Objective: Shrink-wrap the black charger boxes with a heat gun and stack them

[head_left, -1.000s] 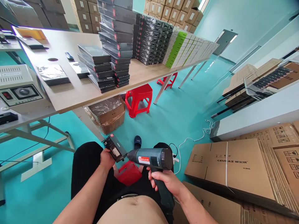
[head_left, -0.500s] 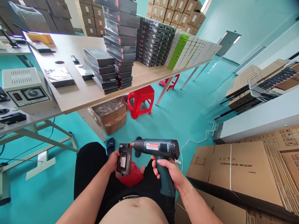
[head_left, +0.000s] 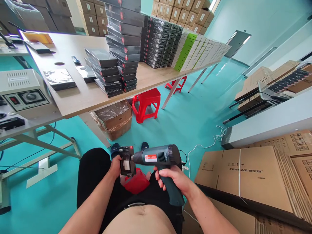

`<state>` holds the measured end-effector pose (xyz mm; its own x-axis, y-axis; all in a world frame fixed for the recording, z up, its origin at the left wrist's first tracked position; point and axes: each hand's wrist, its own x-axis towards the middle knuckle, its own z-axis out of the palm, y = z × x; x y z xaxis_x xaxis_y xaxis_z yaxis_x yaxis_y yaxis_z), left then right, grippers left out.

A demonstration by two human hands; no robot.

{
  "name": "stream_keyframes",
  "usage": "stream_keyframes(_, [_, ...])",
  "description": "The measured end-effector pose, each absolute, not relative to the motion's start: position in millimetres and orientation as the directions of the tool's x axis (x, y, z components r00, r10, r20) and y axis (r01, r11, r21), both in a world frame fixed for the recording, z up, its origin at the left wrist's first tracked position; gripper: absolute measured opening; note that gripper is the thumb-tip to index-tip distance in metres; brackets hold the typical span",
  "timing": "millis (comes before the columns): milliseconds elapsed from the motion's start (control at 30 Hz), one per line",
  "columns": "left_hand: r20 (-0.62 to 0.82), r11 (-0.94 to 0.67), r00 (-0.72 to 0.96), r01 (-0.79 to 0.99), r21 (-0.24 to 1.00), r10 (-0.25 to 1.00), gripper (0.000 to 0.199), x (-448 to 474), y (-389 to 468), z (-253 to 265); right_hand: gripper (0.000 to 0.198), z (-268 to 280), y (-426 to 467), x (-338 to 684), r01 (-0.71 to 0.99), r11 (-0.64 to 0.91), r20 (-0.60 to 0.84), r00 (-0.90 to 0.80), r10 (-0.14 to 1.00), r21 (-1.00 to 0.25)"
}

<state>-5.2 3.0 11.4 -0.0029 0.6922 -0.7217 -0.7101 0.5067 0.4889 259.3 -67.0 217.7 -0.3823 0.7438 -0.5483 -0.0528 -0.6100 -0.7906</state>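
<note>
My left hand [head_left: 115,166] grips a small black product box [head_left: 127,162] by its left side, above my lap. A white item is pictured on its front, and there is a red mark at the top corner. My right hand [head_left: 172,177] is wrapped round the handle of a dark green heat gun [head_left: 157,155] with a red and white label. The gun's nozzle points left, its tip close against the box's right edge; whether they touch I cannot tell.
A wooden table [head_left: 80,104] ahead bears stacked dark boxes [head_left: 102,65] and white-and-green boxes [head_left: 187,48]. Beneath it are a red stool [head_left: 147,103] and an open carton [head_left: 117,120]. A control unit [head_left: 26,94] stands left. Flat cartons [head_left: 224,175] lie right, beside a white cable [head_left: 195,148].
The heat gun has shifted slightly left, its nozzle now lower along the box's right edge. The box has moved a little left and up, and turned slightly.
</note>
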Motion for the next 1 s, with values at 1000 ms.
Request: stream_keyframes(1000, [-0.629, 0.396, -0.009, -0.769, 0.502, 0.778, 0.023, -13.2, 7.9, 16.6, 0.036, 197.8, -105.8, 277.0, -0.086, -0.658, -0.575, -0.411, 0.707, -0.748])
